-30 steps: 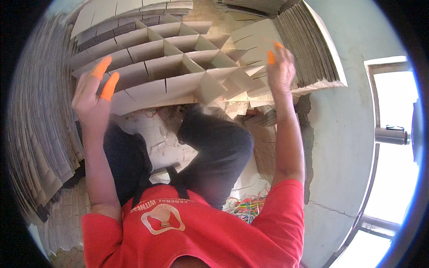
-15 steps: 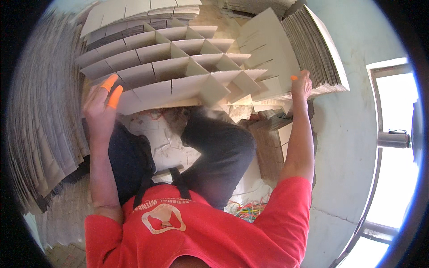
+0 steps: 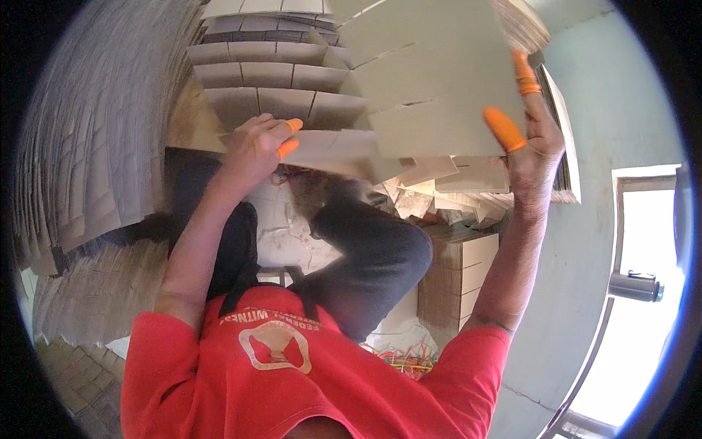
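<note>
My right hand (image 3: 537, 139) wears orange finger covers on thumb and index finger. It holds the right edge of a large slotted cardboard sheet (image 3: 439, 80), thumb in front and index finger along the edge. The sheet is raised and tilted, and hides the right side of a cardboard partition grid (image 3: 285, 106) made of slotted strips standing in rows. My left hand (image 3: 256, 150), also with two orange covers, is at the grid's near strip (image 3: 333, 150). Its thumb and index finger are apart, with nothing seen between them; the other fingers are curled.
Tall stacks of cardboard sheets (image 3: 102, 139) rise along the left. Another sheet stack (image 3: 563, 132) is behind my right hand, against a pale wall (image 3: 585, 234). A cardboard stack (image 3: 457, 271) and coloured strands (image 3: 409, 358) lie by my knee. A window (image 3: 651, 219) is at right.
My right hand has moved up and brought a slotted sheet toward the grid, over its right side. My left hand has shifted right along the near strip. The head view has also shifted.
</note>
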The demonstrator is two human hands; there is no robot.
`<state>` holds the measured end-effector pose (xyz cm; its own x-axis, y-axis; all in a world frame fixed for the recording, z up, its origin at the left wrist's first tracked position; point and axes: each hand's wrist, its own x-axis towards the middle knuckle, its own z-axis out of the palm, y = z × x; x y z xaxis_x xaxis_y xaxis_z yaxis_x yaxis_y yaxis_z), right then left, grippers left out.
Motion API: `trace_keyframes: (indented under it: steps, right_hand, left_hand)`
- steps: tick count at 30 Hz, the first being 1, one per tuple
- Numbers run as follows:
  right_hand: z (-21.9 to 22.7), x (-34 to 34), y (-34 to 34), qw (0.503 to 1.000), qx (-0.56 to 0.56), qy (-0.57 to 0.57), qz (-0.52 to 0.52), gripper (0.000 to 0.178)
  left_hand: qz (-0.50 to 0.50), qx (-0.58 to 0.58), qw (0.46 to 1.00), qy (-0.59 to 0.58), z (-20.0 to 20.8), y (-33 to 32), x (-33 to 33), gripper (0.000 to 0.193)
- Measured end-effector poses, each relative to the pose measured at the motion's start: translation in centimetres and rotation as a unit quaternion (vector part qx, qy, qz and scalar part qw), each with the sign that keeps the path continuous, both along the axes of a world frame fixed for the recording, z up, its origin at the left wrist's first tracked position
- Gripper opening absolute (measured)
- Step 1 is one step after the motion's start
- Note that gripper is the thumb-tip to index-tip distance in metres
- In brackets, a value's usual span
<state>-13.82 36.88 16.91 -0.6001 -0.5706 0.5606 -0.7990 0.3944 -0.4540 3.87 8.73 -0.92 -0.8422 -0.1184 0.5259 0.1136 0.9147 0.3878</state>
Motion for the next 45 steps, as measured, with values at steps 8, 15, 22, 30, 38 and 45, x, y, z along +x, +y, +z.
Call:
trace_keyframes:
  steps: [8, 15, 22, 30, 38, 45]
  right_hand:
    - [-1.9, 1.1, -5.0, 0.995, 0.019, 0.004, 0.103, 0.062]
    - [-1.3, 0.8, -5.0, 0.988, 0.019, -0.116, 0.096, 0.061]
    - [-3.4, 0.5, -5.7, 0.991, 0.061, 0.011, 0.115, 0.065]
    - [-2.5, 1.7, -5.8, 0.987, 0.071, -0.134, 0.052, 0.064]
    - [-3.6, 0.7, -5.2, 0.994, 0.074, -0.056, 0.063, 0.059]
    - [-3.5, 1.0, -6.2, 0.989, 0.09, -0.071, 0.098, 0.064]
  left_hand:
    - [-0.007, 0.02, 0.999, 0.032, -1.5, -0.3, -0.6, 0.014]
    - [0.01, 0.018, 0.999, 0.038, -1.2, -0.5, -1.1, 0.009]
    - [0.009, 0.034, 0.998, 0.048, -1.1, -0.4, -1.4, 0.01]
    - [0.005, 0.053, 0.998, 0.043, -1.5, -0.8, -1.4, 0.012]
    - [-0.01, 0.041, 0.998, 0.054, -1.8, -1.2, -1.6, 0.013]
    - [-0.017, 0.029, 0.999, 0.03, -1.1, -1.1, -2.0, 0.012]
